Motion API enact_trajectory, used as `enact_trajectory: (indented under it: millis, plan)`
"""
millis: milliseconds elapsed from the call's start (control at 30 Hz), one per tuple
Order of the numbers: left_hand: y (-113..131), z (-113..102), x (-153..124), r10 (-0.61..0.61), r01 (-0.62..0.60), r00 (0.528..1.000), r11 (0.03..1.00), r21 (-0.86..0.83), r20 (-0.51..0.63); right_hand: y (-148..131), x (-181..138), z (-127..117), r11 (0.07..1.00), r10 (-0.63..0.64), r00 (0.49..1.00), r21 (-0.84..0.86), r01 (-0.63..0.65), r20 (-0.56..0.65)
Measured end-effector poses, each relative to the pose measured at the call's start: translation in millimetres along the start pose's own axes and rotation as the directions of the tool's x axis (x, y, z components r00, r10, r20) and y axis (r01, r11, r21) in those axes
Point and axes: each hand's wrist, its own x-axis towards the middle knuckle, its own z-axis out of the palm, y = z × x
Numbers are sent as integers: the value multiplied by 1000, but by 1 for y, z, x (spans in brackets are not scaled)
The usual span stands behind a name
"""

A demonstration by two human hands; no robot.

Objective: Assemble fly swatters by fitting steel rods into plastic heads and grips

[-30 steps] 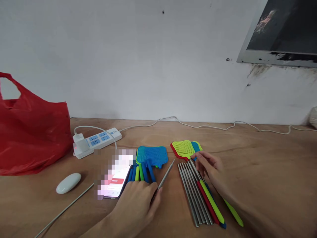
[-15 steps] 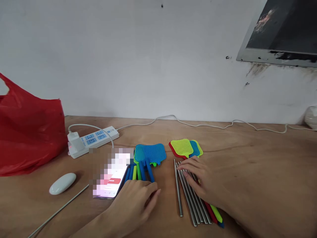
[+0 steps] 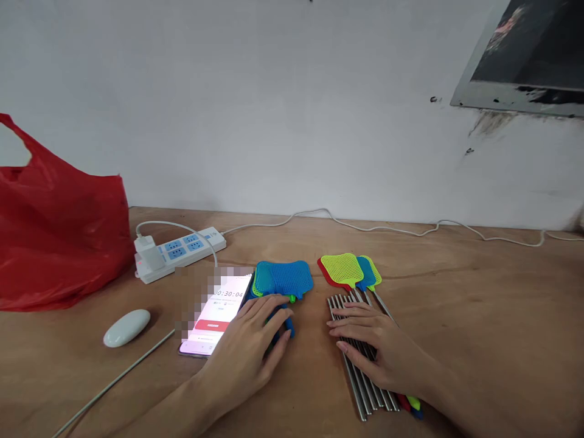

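Note:
My right hand [image 3: 378, 340] lies with fingers spread across a row of several metal rods [image 3: 362, 389]. Past its fingertips are fly swatter heads, a yellow-green one [image 3: 342, 269] over a red one, with a blue one [image 3: 366, 272] and another yellow-green one beside them. Handle ends in red, yellow-green and blue show beneath my right wrist. My left hand [image 3: 255, 334] rests, fingers apart, over a bunch of loose handles, mostly hidden; a blue handle [image 3: 288, 322] shows by its fingertips. Beyond it lies a stack of blue swatter heads [image 3: 292, 277], with green ones underneath.
A lit phone [image 3: 214, 322], partly blurred, lies left of my left hand. A white mouse [image 3: 126, 328], a cable [image 3: 114, 382], a power strip [image 3: 182, 250] with a plugged-in charger and a red plastic bag [image 3: 64, 237] are farther left. A wall stands behind the wooden table [image 3: 493, 304].
My left hand has moved forward over the handles. My right hand has flattened over the rods, and the rod that lay apart on the left is now with the others. The view has shifted slightly.

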Motion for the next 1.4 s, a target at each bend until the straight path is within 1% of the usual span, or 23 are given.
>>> enact_trajectory:
  millis: [100,200,500,667,800,900,967,1033,1100,1167,1233,1300,1400]
  plan:
    - [-5,3,-2,-7,6,1000,998,55,18,0,-1,1,998,-36,997,55,40,-70]
    - [-9,6,-4,-14,9,998,997,76,60,2,-1,1,996,-32,993,82,41,-110]
    - [-10,6,-2,-49,44,997,997,68,68,4,-3,1,997,28,999,-66,-30,-35]
    - [-8,4,-1,-44,40,997,997,68,61,6,-4,2,997,52,998,-62,-54,-33]
    - [-7,3,0,-34,33,999,999,24,41,5,-3,1,997,76,997,-31,-77,-22]
    - [-7,3,-1,-31,31,998,1000,-2,46,7,-1,-1,997,70,997,-31,-71,-46]
    - [-7,3,-1,-31,31,998,999,-11,51,11,0,-4,995,83,991,-54,-89,-101]
    - [-8,3,-1,-32,33,998,999,-20,55,16,0,-8,980,153,974,-100,-171,-167]
    - [-8,2,-1,-38,40,998,999,-30,58,20,0,-12,935,282,938,-160,-315,-200]
    - [-7,2,-2,-43,46,997,998,-42,58,24,-1,-15,860,424,886,-224,-459,-188]
    - [-8,2,-3,-46,49,997,997,-57,56,25,-3,-17,782,533,831,-281,-556,-161]
    - [-8,4,-5,-51,54,998,996,-71,41,26,-4,-17,725,593,792,-333,-603,-144]
    - [-10,8,-7,-59,60,998,995,-86,10,25,-6,-15,673,634,762,-392,-627,-131]
